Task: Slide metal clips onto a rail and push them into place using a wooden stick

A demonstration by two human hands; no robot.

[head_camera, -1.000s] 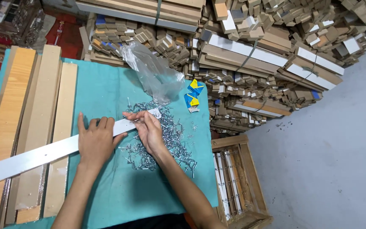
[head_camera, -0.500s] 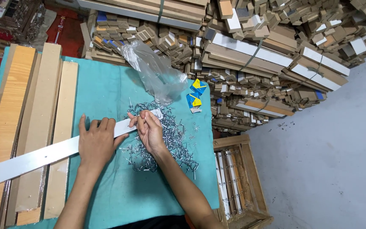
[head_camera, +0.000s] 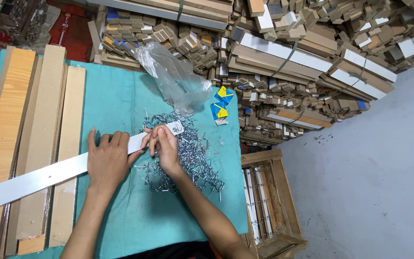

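Observation:
My left hand point(head_camera: 107, 160) presses flat on a long white strip point(head_camera: 34, 178) that lies slantwise across the teal cloth point(head_camera: 120, 96). My right hand point(head_camera: 165, 146) is at the strip's right end, fingertips pinched on a small metal hook point(head_camera: 175, 127) at the strip's tip. Under and around that hand lies a heap of shiny metal hooks point(head_camera: 190, 156).
Several wooden boards point(head_camera: 29, 115) lie side by side on the cloth's left. A crumpled clear plastic bag point(head_camera: 171, 79) and two small blue and yellow packets point(head_camera: 221, 103) sit at the far edge. Stacked wood pieces point(head_camera: 293, 62) fill the background. A wooden crate point(head_camera: 267, 201) stands at the right.
My right hand has lifted a little from the heap of hooks to the strip's end, fingers now pinched there. My left hand stays pressed on the strip.

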